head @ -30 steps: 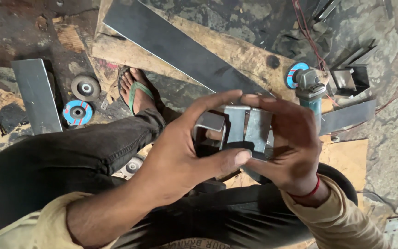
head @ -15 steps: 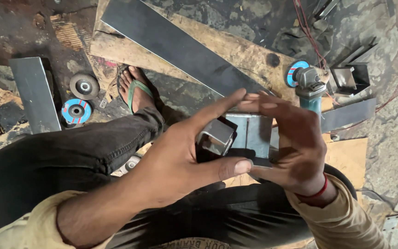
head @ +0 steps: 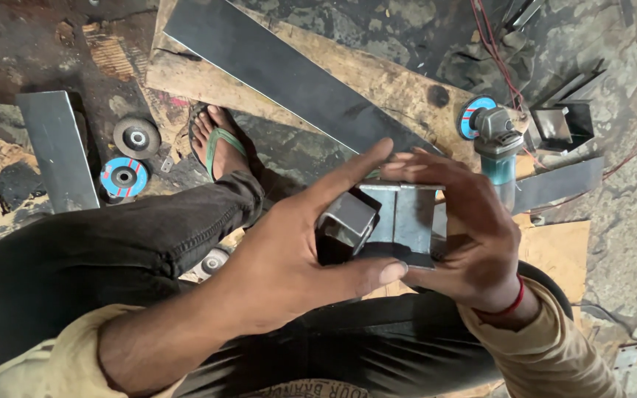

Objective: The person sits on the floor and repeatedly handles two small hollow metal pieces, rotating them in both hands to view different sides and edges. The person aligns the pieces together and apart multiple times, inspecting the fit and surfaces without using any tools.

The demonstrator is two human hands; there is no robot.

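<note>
Both hands hold a small welded steel piece (head: 399,217), a grey folded plate with a short square tube section at its left. My left hand (head: 296,258) grips it from the left, thumb under the bottom edge and forefinger stretched over the top. My right hand (head: 473,236) cups it from the right, fingers curled over the top edge. The piece sits above my lap, over dark trousers.
An angle grinder (head: 497,144) with a blue disc lies on the wooden board (head: 392,81) beyond my hands. A long dark steel strip (head: 289,74) crosses the board. Two grinding discs (head: 123,177) and a steel plate (head: 57,147) lie left, near my sandalled foot (head: 219,140). Metal brackets (head: 562,125) sit right.
The steel piece has been turned in my hands, its square tube end now facing more toward me. Both hands stayed on it, my left forefinger stretching further over the top.
</note>
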